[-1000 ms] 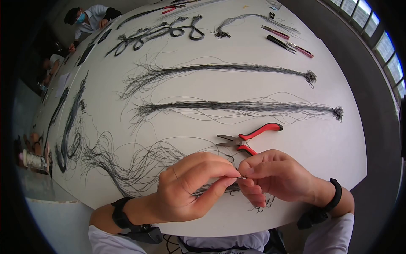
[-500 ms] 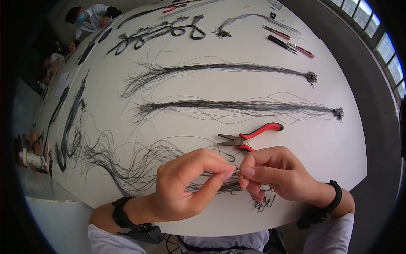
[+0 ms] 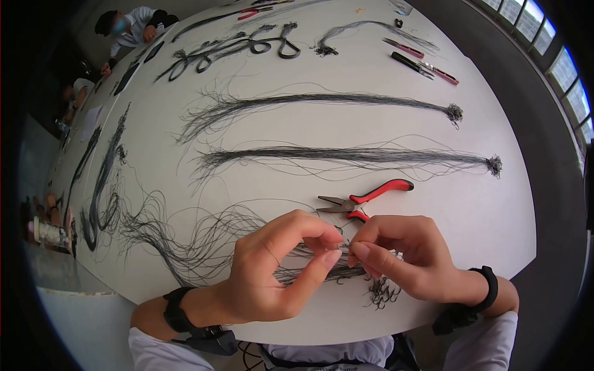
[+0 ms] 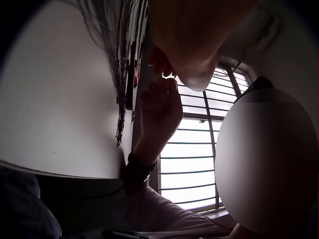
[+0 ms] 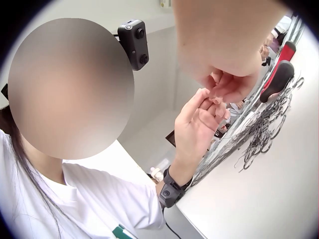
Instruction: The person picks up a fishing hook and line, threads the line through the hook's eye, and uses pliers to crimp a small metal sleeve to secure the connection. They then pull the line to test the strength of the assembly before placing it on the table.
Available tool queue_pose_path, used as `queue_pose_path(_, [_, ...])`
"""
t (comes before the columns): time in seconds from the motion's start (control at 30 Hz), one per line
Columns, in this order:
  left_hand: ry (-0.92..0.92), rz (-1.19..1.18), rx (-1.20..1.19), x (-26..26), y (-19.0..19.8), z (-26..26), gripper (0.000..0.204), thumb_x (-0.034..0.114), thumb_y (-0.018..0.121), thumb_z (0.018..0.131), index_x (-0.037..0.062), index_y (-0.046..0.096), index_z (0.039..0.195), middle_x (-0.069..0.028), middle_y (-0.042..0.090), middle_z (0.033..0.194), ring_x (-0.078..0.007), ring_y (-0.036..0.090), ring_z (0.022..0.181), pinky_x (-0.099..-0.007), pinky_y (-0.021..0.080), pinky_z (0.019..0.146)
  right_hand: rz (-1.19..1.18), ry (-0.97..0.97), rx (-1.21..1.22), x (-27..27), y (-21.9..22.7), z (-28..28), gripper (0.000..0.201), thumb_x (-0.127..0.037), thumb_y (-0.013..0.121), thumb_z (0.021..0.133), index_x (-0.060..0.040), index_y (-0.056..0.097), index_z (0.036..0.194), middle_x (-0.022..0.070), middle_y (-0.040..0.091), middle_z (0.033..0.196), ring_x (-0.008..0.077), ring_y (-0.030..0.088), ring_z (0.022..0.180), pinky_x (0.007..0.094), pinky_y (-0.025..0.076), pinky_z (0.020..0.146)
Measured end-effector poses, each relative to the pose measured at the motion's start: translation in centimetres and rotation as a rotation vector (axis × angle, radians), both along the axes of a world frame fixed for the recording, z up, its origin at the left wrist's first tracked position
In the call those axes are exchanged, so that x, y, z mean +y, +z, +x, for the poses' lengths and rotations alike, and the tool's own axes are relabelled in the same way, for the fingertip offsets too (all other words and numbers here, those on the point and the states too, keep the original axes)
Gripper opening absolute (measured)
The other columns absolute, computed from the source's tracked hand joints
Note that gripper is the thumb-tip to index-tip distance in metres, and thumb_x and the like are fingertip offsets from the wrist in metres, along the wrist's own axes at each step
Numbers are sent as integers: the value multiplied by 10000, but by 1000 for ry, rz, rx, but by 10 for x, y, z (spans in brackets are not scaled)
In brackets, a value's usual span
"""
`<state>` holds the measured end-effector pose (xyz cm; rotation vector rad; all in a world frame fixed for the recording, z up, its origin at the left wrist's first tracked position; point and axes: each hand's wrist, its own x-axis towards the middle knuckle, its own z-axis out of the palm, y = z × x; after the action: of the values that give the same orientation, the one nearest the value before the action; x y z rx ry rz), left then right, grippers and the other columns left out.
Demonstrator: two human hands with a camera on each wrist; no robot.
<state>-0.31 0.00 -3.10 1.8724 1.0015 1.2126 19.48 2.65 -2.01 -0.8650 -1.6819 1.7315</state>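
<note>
Left hand has slightly parted fingers; right hand pinches a tiny piece. Pliers leave room to the surface's right edge.

The left hand extends upward, its fingertips close against those of the right hand. Right of the fingers: red-and-black pliers. Below and right of the fingers: dark hooks on the white table. Left of the fingers: a small black camera.
</note>
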Motion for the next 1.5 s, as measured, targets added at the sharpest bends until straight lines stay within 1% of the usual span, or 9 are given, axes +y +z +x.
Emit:
queue_pose_path(0.33, [5,182,174,3,-1,1,156,-100,621,720,-20,586,850,-115,610,792,-197,609,676,-258,483,587,293,-69,-80,-3,-2,-3,82,-45,553,860,17,601,835,47,577,658,96,517,533,228,426,505])
queue_pose_path(0.6, [7,437,268,4,-4,0,214,-139,628,666,-29,604,848,-117,607,769,-213,605,635,-269,489,525,-790,122,183,11,3,3,185,-124,494,895,28,588,849,51,548,678,102,491,564,232,411,522])
queue_pose_path(0.7, [1,491,280,4,-4,0,225,-145,627,656,-34,607,850,-126,608,768,-220,601,625,-272,489,522,-866,99,186,9,4,0,253,-151,459,906,23,582,770,31,441,579,131,390,485,287,364,495])
queue_pose_path(0.83, [1,468,250,4,-4,0,219,-149,620,667,-35,602,853,-133,611,773,-214,601,619,-269,484,515,-815,109,218,9,1,3,187,-130,497,898,25,590,851,53,558,694,102,499,563,236,406,507])
queue_pose_path(0.9, [15,411,221,4,-4,0,217,-149,619,671,-35,600,854,-133,612,771,-212,601,618,-268,483,514,-424,104,53,8,2,1,221,-165,506,911,22,588,827,40,560,692,97,496,551,232,405,506])
queue_pose_path(1.0, [0,372,197,4,-3,0,212,-149,615,679,-33,597,856,-134,612,774,-210,602,621,-266,481,513,-292,89,9,4,5,0,250,-192,511,920,16,585,804,21,541,655,87,489,543,225,399,507])
queue_pose_path(1.3, [-2,598,307,3,-4,-1,234,-162,609,649,-41,613,850,-129,613,775,-225,607,630,-280,501,533,-1051,182,341,9,2,4,197,-142,477,899,-3,551,780,-1,402,584,118,399,488,268,376,489])
queue_pose_path(1.43, [-32,544,313,3,0,-2,251,-148,629,665,-35,604,887,-133,617,814,-230,618,674,-285,516,579,-1012,199,352,7,2,4,206,-154,472,913,-4,543,791,-3,406,581,112,414,495,258,384,497])
queue_pose_path(1.5, [-32,443,267,3,1,-1,257,-135,646,675,-34,600,905,-135,618,827,-230,622,691,-284,518,596,-715,116,242,4,6,2,230,-171,463,930,-4,544,796,-4,406,582,110,427,501,251,393,501])
